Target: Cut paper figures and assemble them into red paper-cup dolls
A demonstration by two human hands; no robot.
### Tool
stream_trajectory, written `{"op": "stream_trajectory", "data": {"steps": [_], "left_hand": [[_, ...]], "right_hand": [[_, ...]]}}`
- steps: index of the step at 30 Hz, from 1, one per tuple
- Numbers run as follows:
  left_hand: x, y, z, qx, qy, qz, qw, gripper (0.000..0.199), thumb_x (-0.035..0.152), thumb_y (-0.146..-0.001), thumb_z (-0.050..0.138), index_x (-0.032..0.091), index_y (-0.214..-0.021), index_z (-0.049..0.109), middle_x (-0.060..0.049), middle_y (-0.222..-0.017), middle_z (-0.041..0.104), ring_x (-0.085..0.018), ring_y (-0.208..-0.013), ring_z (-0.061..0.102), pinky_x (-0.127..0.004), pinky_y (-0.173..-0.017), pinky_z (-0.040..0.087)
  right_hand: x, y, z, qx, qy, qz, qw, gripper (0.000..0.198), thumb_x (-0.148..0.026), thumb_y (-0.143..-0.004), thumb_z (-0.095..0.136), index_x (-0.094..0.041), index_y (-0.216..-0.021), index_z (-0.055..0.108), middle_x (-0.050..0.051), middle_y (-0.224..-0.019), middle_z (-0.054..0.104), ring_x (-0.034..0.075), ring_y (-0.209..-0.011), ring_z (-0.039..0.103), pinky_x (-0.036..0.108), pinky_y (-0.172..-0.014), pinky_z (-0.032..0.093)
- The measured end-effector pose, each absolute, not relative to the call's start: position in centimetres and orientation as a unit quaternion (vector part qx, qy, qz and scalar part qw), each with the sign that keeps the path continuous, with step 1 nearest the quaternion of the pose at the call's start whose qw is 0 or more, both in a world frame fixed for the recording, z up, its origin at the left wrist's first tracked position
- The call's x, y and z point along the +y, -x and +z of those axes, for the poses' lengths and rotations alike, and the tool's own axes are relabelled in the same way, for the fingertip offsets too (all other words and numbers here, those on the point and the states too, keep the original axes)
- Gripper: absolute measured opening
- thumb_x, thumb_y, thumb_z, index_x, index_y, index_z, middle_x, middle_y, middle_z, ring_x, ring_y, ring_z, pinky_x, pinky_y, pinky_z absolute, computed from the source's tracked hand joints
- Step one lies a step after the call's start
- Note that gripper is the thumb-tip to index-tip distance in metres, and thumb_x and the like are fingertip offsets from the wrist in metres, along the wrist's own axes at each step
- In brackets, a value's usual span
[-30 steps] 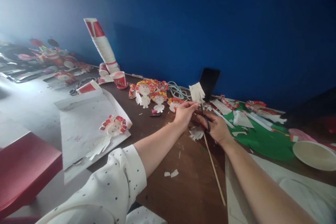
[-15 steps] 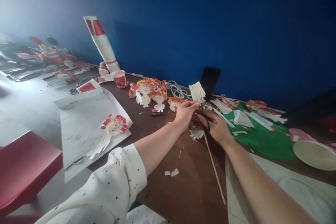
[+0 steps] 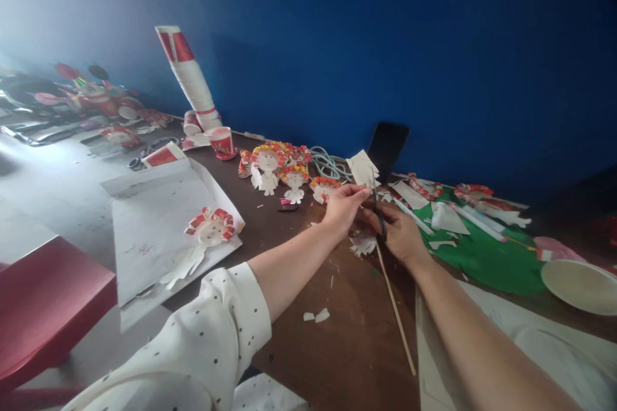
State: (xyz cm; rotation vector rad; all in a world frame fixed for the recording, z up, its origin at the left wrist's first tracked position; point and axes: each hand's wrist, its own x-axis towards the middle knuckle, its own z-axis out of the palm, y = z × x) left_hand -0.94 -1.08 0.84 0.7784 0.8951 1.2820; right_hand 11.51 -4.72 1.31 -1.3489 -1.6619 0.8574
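Head view, fringed paper [image 3: 361, 167]: white, slit on its right side, held up at my fingertips, partly in front of the black phone [image 3: 390, 144]; its lowest part is hard to make out.
Left hand [image 3: 342, 207]: I pinch its lower edge between thumb and fingers; my curled fingers are mostly out of sight.
Right hand [image 3: 398, 231]: my fingers grip the dark-handled scissors [image 3: 382, 225], some of them hidden.
Blades: upright against the paper, too thin and dark to tell how far they part.
Wooden stick [image 3: 395, 308]: aslant on the brown tabletop [image 3: 332, 359], its upper end lost by my right hand.
Second fringed piece [image 3: 361, 244]: below my hands, partly covered.
Paper dolls [image 3: 267, 160]: red-and-yellow manes, crowded left of my hands beside a pale cord [image 3: 332, 165]; they overlap too much to count.
Cup stack [image 3: 193, 87]: leaning, its base partly hidden behind a red-and-white cup [image 3: 222, 142].
Green sheet [image 3: 496, 263]: to my right, partly buried under paper rolls and scraps.
Pale plate [image 3: 578, 286]: cut off by the right edge.
Far left: clutter blurred by glare.
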Motion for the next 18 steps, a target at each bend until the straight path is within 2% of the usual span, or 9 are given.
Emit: {"op": "stream_trajectory", "data": {"steps": [8, 18], "left_hand": [[-1.00, 0.86, 0.89, 0.395, -0.343, 0.573, 0.631, 0.022, 0.031, -0.068, 0.070, 0.015, -0.071, 0.057, 0.003, -0.057, 0.054, -0.005, -0.045, 0.047, -0.018, -0.046, 0.036], [-1.18, 0.96, 1.16, 0.400, -0.341, 0.566, 0.635, 0.022, 0.032, -0.069, 0.069, 0.015, -0.073, 0.057, 0.002, -0.059, 0.055, -0.007, -0.048, 0.049, -0.020, -0.050, 0.039]], "right_hand": [[-4.75, -11.30, 1.47, -0.657, 0.520, 0.346, 0.423, 0.039, -0.047, -0.077, 0.064, -0.017, -0.101, 0.073, 0.005, -0.083, 0.071, 0.020, -0.080, 0.062, 0.027, -0.067, 0.047], [-4.81, -11.21, 1.64, -0.653, 0.525, 0.347, 0.422, 0.041, -0.048, -0.078, 0.063, -0.016, -0.101, 0.073, 0.005, -0.084, 0.072, 0.020, -0.079, 0.064, 0.028, -0.068, 0.048]]}}
